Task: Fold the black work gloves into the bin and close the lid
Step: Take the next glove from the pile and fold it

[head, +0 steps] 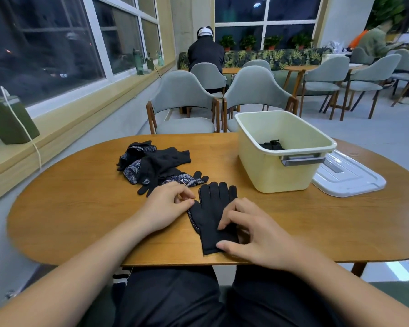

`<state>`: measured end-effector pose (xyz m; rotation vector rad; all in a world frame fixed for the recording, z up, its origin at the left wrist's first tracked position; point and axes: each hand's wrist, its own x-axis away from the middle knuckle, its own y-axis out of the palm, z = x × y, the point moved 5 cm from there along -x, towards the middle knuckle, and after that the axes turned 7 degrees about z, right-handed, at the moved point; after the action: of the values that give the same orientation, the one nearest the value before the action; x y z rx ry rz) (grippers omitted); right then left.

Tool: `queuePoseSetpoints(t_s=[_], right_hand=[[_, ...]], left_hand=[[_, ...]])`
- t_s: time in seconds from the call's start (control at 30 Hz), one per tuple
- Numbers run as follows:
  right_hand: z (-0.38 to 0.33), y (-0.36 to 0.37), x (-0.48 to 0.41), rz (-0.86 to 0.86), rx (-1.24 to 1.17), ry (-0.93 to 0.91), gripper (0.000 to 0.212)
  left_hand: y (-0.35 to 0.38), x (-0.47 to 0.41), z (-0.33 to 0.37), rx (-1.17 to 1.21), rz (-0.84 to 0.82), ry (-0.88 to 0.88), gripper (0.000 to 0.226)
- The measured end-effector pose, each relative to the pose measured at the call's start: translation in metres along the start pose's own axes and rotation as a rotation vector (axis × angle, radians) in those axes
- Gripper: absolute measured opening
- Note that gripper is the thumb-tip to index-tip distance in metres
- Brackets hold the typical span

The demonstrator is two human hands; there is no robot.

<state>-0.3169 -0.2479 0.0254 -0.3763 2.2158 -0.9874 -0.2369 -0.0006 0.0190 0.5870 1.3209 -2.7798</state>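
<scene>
Pressing on glove (210, 208): R hand (253, 234), fingers bent, tips down on the glove's palm, thumb tip on its cuff; not wrapped round it, nothing gripped.
L hand (168, 204): just left of the glove, fingers loosely curled, thumb tip at the glove's thumb edge; can't tell if it pinches any fabric.
Glove pos: single black one, flat on table (80, 208) near the front edge, fingers pointing away from the person, cuff toward them, white dots showing along its left edge.
Glove pile (156, 166): more black gloves heaped loose behind L hand, some w/ white grip dots up; nearest one just beside the flat glove's fingertips.
Bin (276, 175): cream, top open, on table right of & behind the glove, grey handle (302, 160) facing the person; dark fabric (270, 145) lies inside.
Lid (350, 178): white, off, flat on table just right of the bin.
</scene>
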Motion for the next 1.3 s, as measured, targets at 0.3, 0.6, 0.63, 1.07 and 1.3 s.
queuePoseSetpoints(t_s=[0.3, 0.6, 0.63, 1.07, 1.3], right_hand=[[0.000, 0.006, 0.003, 0.000, 0.083, -0.038, 0.019], [-0.003, 0.002, 0.000, 0.129, 0.085, -0.106, 0.011], [-0.004, 0.002, 0.000, 0.138, 0.079, -0.107, 0.011], [-0.013, 0.011, 0.004, 0.029, 0.128, -0.197, 0.013], [-0.016, 0.011, 0.004, 0.025, 0.127, -0.186, 0.007]], left_hand=[[0.004, 0.005, 0.001, 0.053, 0.044, 0.008, 0.012], [0.002, 0.006, -0.001, 0.102, 0.077, 0.040, 0.015], [0.002, 0.006, -0.001, 0.101, 0.076, 0.036, 0.014], [0.002, 0.007, -0.001, 0.052, 0.056, 0.029, 0.014], [0.002, 0.007, -0.005, 0.102, 0.063, -0.019, 0.013]])
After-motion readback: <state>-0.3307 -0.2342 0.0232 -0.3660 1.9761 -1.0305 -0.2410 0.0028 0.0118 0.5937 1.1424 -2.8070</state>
